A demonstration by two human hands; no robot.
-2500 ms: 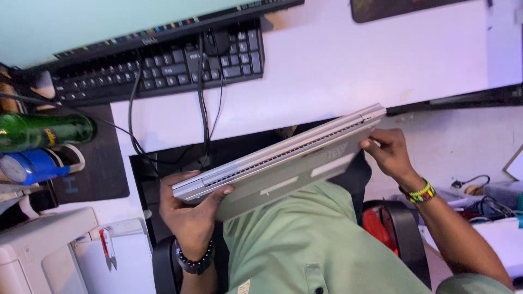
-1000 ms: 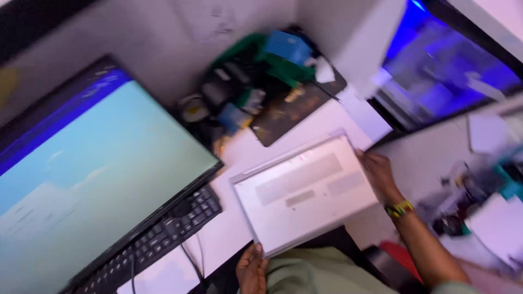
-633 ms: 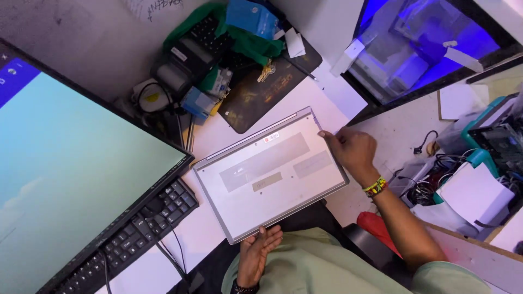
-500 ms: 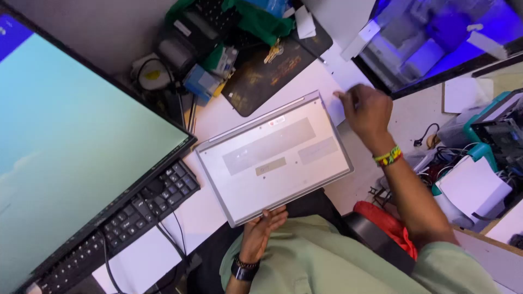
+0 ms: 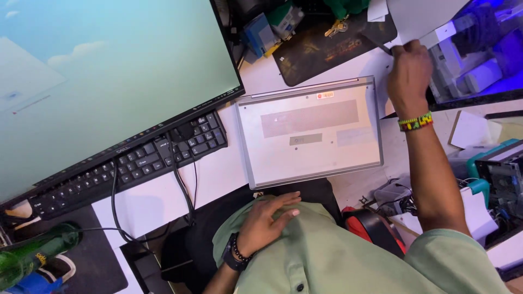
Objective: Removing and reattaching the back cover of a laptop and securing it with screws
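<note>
A silver laptop (image 5: 311, 132) lies shut and upside down on the white desk (image 5: 163, 198), its underside facing up. My right hand (image 5: 408, 73) has reached past the laptop's far right corner and pinches the edge of a white sheet of paper (image 5: 422, 19). A beaded band circles that wrist. My left hand (image 5: 267, 220) rests flat on my green shirt, fingers apart, just below the laptop's near edge, holding nothing.
A large lit monitor (image 5: 103, 76) fills the upper left, a black keyboard (image 5: 131, 163) under it. A dark mat (image 5: 327, 46) with keys and small boxes lies behind the laptop. Green bottle (image 5: 32, 256) at lower left. Cables, papers and teal boxes (image 5: 490, 174) crowd the right.
The laptop went from being held in both hands to lying flat on the desk. My left hand dropped to my shirt; my right hand moved from the laptop's corner up to the paper.
</note>
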